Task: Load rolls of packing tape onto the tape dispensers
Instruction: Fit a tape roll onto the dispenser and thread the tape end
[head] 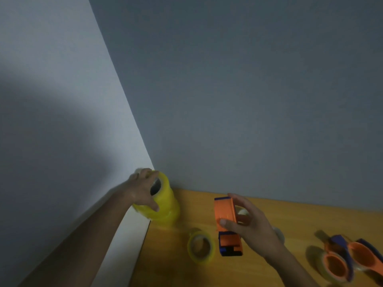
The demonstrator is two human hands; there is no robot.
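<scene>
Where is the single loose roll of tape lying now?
In the head view, the loose tape roll lies flat on the wooden table, low and centre, just left of the orange dispenser and in front of the yellow stack of rolls.

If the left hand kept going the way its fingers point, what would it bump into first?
The left hand already grips the top of the yellow stack of tape rolls. Its fingers point toward the room's corner, so just past the stack it would probably meet the grey wall, though depth is hard to judge.
</scene>
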